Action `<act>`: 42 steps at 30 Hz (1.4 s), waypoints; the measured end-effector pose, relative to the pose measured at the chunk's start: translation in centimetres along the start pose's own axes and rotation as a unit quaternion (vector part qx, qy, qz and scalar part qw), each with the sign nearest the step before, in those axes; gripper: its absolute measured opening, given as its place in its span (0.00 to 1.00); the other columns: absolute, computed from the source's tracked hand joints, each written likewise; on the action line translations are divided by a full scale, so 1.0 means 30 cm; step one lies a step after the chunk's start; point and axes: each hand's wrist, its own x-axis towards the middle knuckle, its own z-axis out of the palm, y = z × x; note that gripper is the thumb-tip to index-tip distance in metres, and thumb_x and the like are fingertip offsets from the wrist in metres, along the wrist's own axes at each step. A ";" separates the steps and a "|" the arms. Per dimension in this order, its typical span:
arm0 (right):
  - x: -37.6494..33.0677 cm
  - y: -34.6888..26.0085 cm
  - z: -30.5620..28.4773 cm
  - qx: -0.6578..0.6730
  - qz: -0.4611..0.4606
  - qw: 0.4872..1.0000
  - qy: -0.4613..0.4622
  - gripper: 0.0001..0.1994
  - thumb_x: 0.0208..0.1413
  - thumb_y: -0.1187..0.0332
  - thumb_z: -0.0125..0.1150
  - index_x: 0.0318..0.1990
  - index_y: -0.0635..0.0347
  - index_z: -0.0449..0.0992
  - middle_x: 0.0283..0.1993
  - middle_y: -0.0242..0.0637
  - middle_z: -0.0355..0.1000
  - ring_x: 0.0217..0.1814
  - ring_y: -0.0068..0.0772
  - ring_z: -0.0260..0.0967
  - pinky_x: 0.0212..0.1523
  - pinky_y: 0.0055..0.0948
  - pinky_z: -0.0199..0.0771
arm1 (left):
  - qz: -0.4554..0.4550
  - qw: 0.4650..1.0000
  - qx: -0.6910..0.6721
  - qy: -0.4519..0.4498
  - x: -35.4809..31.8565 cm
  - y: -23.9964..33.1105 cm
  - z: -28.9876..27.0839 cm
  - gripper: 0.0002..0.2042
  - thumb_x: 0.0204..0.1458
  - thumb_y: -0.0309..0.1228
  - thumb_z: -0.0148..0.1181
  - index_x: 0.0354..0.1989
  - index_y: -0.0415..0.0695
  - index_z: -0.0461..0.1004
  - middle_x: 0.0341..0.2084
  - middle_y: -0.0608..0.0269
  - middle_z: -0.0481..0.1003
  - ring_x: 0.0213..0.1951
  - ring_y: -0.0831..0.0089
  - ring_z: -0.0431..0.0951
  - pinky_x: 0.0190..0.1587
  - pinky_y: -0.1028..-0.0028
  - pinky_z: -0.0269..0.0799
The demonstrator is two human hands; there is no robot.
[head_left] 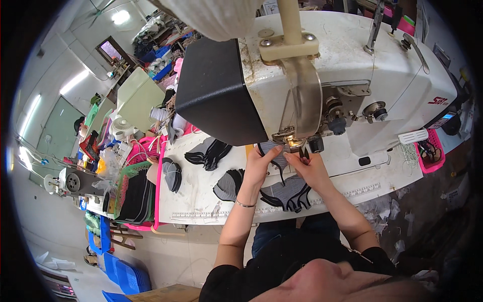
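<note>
My left hand (260, 163) pinches a grey fabric piece with black edging (274, 153) just below the presser foot (285, 137) of a big white sewing machine (352, 65). My right hand (313, 168) grips small black thread snips (304, 152), their tips right at the fabric beside the needle. A stack of similar grey and black pieces (289, 194) lies under my wrists on the white table (201, 196). A thin bracelet sits on my left wrist.
More cut pieces lie to the left: a black pile (211, 152), a grey pile (229, 183) and a small stack (172, 173). A pink tray (143, 201) holds dark fabric. A pink basket (430, 151) sits at right. Blue crates (123, 274) stand on the floor.
</note>
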 end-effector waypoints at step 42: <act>-0.018 0.034 0.059 0.048 -0.030 0.998 0.037 0.13 0.57 0.64 0.59 0.25 0.63 0.77 0.17 0.15 0.57 0.20 0.07 0.48 0.19 0.18 0.43 | 0.001 0.999 0.042 -0.016 0.015 -0.004 -0.019 0.07 0.52 0.26 0.58 0.36 0.36 0.73 0.30 0.66 0.76 0.32 0.81 0.73 0.38 0.79 0.68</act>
